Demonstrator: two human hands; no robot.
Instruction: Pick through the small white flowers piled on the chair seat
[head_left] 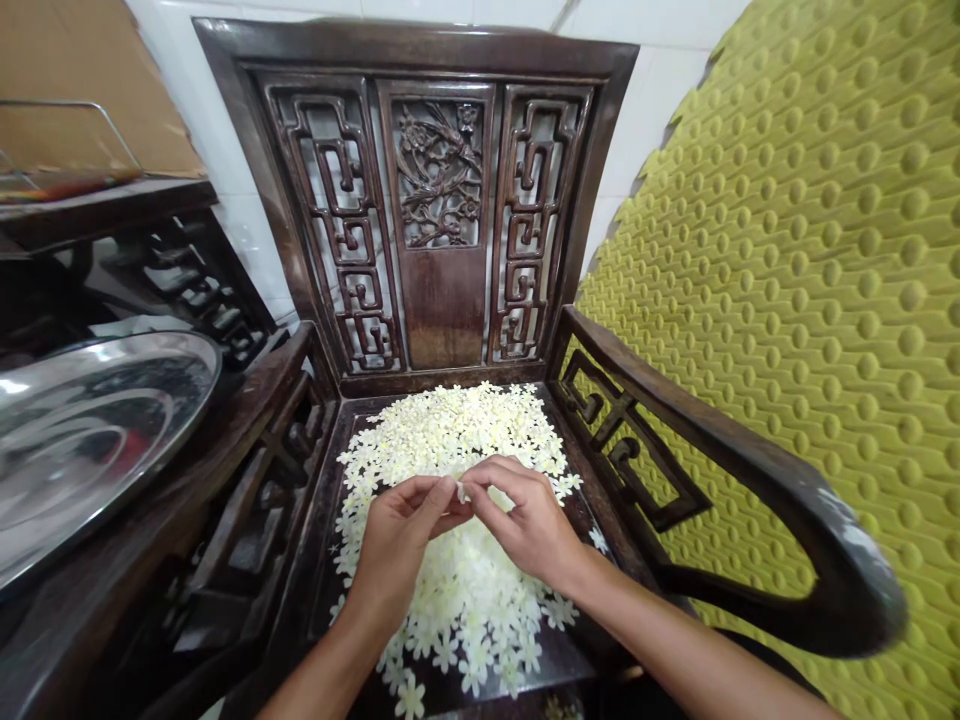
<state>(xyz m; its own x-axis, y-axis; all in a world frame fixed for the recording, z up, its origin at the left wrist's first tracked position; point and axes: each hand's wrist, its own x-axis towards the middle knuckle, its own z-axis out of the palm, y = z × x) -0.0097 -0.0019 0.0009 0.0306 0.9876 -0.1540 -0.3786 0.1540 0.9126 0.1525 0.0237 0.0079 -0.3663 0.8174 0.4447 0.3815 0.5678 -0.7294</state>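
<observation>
Both forearms stretched over the front edge of the carved dark chair [447, 300], and the left hand [401, 535] and right hand [529, 520] met above the middle of its seat. Each hand's grip was pinched together, thumb against fingertips. The two grips were clamped from either side on one small flower [463, 492], which sat right between them, over the seat. Beneath the hands a heap of pale flowers [457, 425], white with yellowish centres, covered most of the seat, thick toward the chair's back and thinning to loose blooms at its front edge. Beside the chair's left armrest lay a shiny metal tray [97, 430]. Along its right armrest stood a yellow-green foam mat [825, 250] with a raised dot pattern. White tiled wall [660, 60] showed behind the chair's back.
</observation>
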